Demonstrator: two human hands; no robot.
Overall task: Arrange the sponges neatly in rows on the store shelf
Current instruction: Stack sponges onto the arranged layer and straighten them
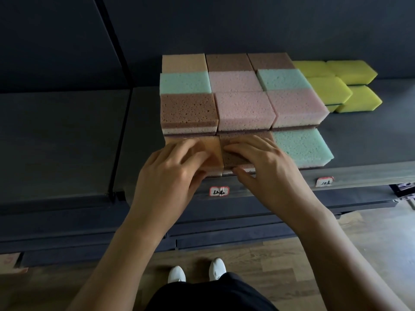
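Note:
A block of stacked sponges fills the middle of the dark shelf [359, 140]: orange, brown, teal and pink ones in rows. In the front row lie an orange sponge [214, 158], a brown sponge [233, 157] and a teal sponge [301, 145]. My left hand [170, 173] lies on the orange sponge, fingers over its top, thumb at its front. My right hand [260, 167] grips the brown sponge beside it, fingers on top and thumb at its front edge. Both sponges rest on the shelf, touching each other.
Several yellow sponges [332, 86] sit in stacks at the back right. Two price labels [219, 191] [324, 182] are stuck on the shelf's front edge. Lower shelves, a wooden floor and my white shoes show below. The shelf's left part is bare and dark.

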